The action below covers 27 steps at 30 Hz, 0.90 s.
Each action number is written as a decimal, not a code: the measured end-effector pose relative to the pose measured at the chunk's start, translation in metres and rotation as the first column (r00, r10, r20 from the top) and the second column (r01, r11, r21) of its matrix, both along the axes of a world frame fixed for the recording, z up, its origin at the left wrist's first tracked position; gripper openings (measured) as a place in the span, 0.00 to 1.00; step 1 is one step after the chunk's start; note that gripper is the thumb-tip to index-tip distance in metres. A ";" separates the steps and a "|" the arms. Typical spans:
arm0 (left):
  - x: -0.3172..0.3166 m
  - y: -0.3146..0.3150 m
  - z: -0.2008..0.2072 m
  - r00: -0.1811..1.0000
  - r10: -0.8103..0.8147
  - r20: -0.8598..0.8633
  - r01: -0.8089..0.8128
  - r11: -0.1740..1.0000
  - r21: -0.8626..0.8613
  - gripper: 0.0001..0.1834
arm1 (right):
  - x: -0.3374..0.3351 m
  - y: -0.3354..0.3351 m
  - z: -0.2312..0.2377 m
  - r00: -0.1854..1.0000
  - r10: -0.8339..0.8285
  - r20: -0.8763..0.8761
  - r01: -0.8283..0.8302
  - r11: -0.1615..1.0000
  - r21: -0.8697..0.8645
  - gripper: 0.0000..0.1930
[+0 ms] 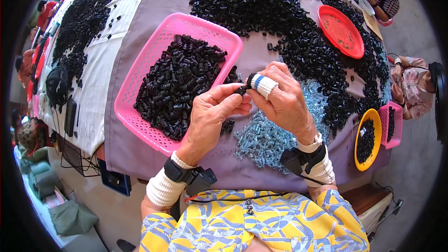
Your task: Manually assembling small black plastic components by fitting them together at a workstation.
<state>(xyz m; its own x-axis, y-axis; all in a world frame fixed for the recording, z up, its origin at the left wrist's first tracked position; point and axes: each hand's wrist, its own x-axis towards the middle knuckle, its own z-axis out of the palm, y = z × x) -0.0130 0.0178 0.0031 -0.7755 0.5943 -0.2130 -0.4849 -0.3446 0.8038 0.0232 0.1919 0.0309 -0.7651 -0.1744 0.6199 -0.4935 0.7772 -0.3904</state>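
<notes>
My left hand (211, 114) and my right hand (285, 100) meet over the table, fingertips almost touching. Between them is a small black plastic piece (241, 90) that looks like a cord lock, mostly hidden by the fingers. Both hands are closed in a pinch on it. A white knitted sleeve with a blue stripe (263, 85) covers a finger of my right hand. Left of the hands, a pink basket (132, 94) holds a heap of similar black pieces (179, 81). Under my right hand spreads a pile of small shiny bluish coils (266, 142), apparently springs.
Black pieces (247, 4) lie heaped across the far table. A red tray (340, 31) rests among them. At the right edge stand a yellow bowl (357, 147) and a small pink basket (396, 126). Other people sit at the far right. A white-covered table (100, 60) adjoins on the left.
</notes>
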 end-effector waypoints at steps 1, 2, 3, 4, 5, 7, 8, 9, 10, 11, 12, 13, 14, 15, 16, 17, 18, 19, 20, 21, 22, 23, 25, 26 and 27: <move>0.000 0.000 0.000 1.000 -0.004 0.003 0.004 1.000 -0.002 0.13 | 0.000 0.000 0.000 1.000 0.000 0.001 0.000 1.000 0.000 0.08; 0.000 0.000 0.000 1.000 -0.008 0.005 0.008 1.000 -0.004 0.13 | 0.001 0.000 0.000 1.000 0.004 0.001 -0.004 1.000 0.001 0.08; -0.001 0.000 0.000 1.000 -0.010 0.006 0.010 1.000 -0.004 0.13 | 0.001 0.001 0.000 1.000 0.006 0.001 -0.006 1.000 0.003 0.08; -0.001 0.001 0.000 1.000 -0.019 0.007 0.019 1.000 -0.002 0.13 | 0.001 0.001 -0.001 1.000 0.004 0.002 -0.004 1.000 0.003 0.08; -0.001 0.002 -0.001 1.000 -0.028 0.007 0.028 1.000 0.000 0.12 | 0.002 0.002 -0.002 1.000 0.012 -0.015 -0.011 1.000 0.018 0.08; -0.001 0.001 0.000 0.999 -0.030 0.019 0.030 1.000 0.008 0.12 | 0.002 0.002 -0.002 0.999 0.024 -0.035 -0.023 0.999 0.030 0.08; -0.001 0.001 0.000 0.999 -0.033 0.031 0.032 0.999 0.016 0.12 | 0.003 0.001 -0.001 0.999 0.032 -0.031 -0.031 0.999 0.033 0.07; -0.001 0.001 -0.001 0.999 -0.035 0.032 0.035 0.999 0.017 0.12 | 0.004 0.001 -0.001 0.999 0.035 -0.026 -0.034 0.999 0.038 0.07; -0.001 0.002 -0.002 0.999 -0.037 0.029 0.036 0.999 0.013 0.12 | 0.004 0.002 -0.002 0.999 0.033 -0.025 -0.032 0.999 0.038 0.07; -0.001 0.002 -0.003 0.999 -0.038 0.027 0.038 0.999 0.009 0.12 | 0.005 0.003 -0.004 0.999 0.044 -0.012 -0.044 0.999 0.024 0.07; 0.000 0.002 -0.002 0.999 -0.039 0.027 0.039 0.999 0.008 0.12 | 0.005 0.003 -0.004 0.998 0.056 0.000 -0.056 0.998 0.008 0.07; 0.000 0.002 -0.001 0.999 -0.033 -0.009 0.033 0.999 -0.019 0.12 | 0.006 0.003 -0.004 0.998 0.055 0.001 -0.055 0.998 0.007 0.07; 0.001 0.002 -0.001 0.999 -0.027 -0.045 0.025 0.999 -0.045 0.12 | 0.006 0.003 -0.004 0.998 0.058 0.015 -0.058 0.998 0.010 0.07; 0.002 0.002 -0.001 0.999 -0.028 -0.044 0.026 0.999 -0.047 0.12 | 0.007 0.003 -0.003 0.998 0.062 0.029 -0.062 0.998 0.012 0.06; 0.002 0.001 -0.001 0.996 -0.014 -0.083 0.009 0.998 -0.060 0.12 | 0.006 0.002 -0.004 0.998 0.061 0.030 -0.062 0.998 0.010 0.06; 0.003 0.001 -0.001 0.992 0.000 -0.123 -0.010 0.997 -0.073 0.12 | 0.005 0.001 -0.006 0.998 0.068 -0.004 -0.069 0.998 -0.008 0.07; 0.004 0.002 0.000 0.993 -0.002 -0.122 -0.007 0.997 -0.073 0.12 | 0.004 0.002 -0.008 0.997 0.072 -0.037 -0.073 0.997 -0.024 0.07; 0.004 0.002 0.002 0.991 -0.008 -0.137 -0.005 0.996 -0.092 0.12 | 0.004 0.003 -0.009 0.997 0.069 -0.037 -0.070 0.997 -0.023 0.07; 0.004 0.003 0.004 0.988 -0.013 -0.153 -0.004 0.994 -0.111 0.12 | 0.004 0.004 -0.011 0.997 0.066 -0.031 -0.068 0.995 -0.077 0.07; 0.004 0.003 0.005 0.988 -0.013 -0.152 -0.004 0.994 -0.111 0.12 | 0.005 0.005 -0.012 0.998 0.065 -0.027 -0.068 0.989 -0.131 0.07; 0.003 0.003 0.006 0.989 -0.035 -0.146 0.018 0.993 -0.114 0.13 | 0.005 0.006 -0.012 0.998 0.065 -0.026 -0.068 0.989 -0.130 0.07; 0.003 0.003 0.006 0.989 -0.058 -0.140 0.041 0.992 -0.118 0.13 | 0.005 0.007 -0.012 0.998 0.064 -0.020 -0.066 0.987 -0.148 0.07; 0.003 0.003 0.006 0.991 -0.054 -0.122 0.041 0.993 -0.108 0.13 | 0.006 0.006 -0.011 0.998 0.065 -0.013 -0.066 0.984 -0.166 0.07; 0.004 0.003 0.006 0.993 -0.051 -0.105 0.041 0.994 -0.098 0.13 | 0.006 0.006 -0.011 0.998 0.069 0.001 -0.068 0.982 -0.174 0.07; 0.004 0.002 0.005 0.993 -0.051 -0.105 0.041 0.994 -0.098 0.13 | 0.006 0.006 -0.011 0.997 0.073 0.015 -0.069 0.981 -0.182 0.07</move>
